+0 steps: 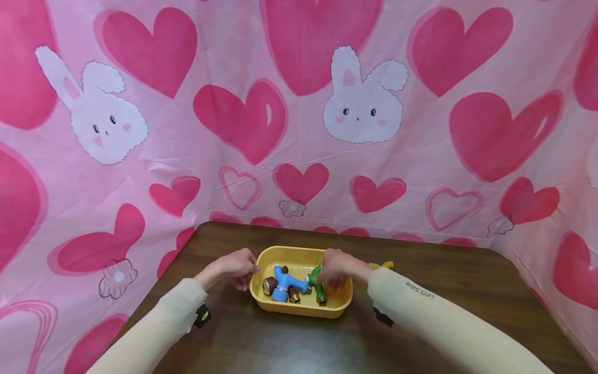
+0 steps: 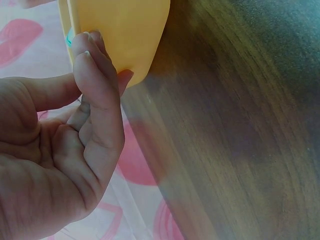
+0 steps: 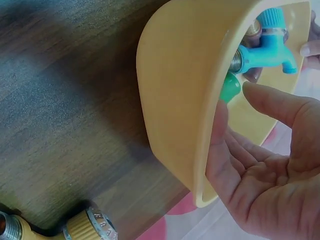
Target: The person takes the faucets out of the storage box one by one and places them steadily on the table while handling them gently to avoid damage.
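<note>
We see the bin [image 1: 301, 310] lower centre of frame. Left hand [image 1: 238, 266] pinches its left rim, likely steadying it; right hand [image 1: 337, 265] dips inside at right, gripping or not, we can't tell. Blue tap [image 1: 282, 283] lies inside, left of green tap [image 1: 320, 294].

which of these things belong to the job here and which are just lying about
Seem part of the job:
yellow tray, right hand reaching in
blue tap
green tap
brown-and-brass fittings

Seem to be just lying about:
yellow tap, outside the tray, though it may belong too

Background: heart-print cloth
</note>
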Tool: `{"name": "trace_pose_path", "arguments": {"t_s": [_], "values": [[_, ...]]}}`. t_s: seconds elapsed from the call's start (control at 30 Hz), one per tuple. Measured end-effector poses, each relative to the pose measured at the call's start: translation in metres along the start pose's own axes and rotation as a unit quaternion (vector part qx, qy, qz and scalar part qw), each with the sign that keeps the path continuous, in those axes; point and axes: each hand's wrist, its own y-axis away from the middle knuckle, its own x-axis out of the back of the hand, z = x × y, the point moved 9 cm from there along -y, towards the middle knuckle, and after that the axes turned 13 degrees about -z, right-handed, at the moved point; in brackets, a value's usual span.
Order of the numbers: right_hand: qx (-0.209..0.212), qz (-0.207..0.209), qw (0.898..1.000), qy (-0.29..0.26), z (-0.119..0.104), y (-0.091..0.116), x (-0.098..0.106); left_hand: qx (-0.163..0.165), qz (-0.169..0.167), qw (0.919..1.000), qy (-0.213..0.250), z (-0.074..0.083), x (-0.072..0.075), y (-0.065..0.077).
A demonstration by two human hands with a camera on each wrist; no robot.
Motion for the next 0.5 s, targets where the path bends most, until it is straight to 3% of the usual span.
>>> {"name": "trace_pose_path", "arguments": {"t_s": [0.27,0.5], "values": [[-0.006,0.011,1.0,0.026,-0.014,0.015,-0.003,0.005,0.003,1.0,-0.002,-0.001,0.0,0.0],[-0.009,0.026,0.998,0.059,-0.016,0.013,-0.003,0.009,0.005,0.9999,0.001,-0.002,0.001,-0.001]]}}
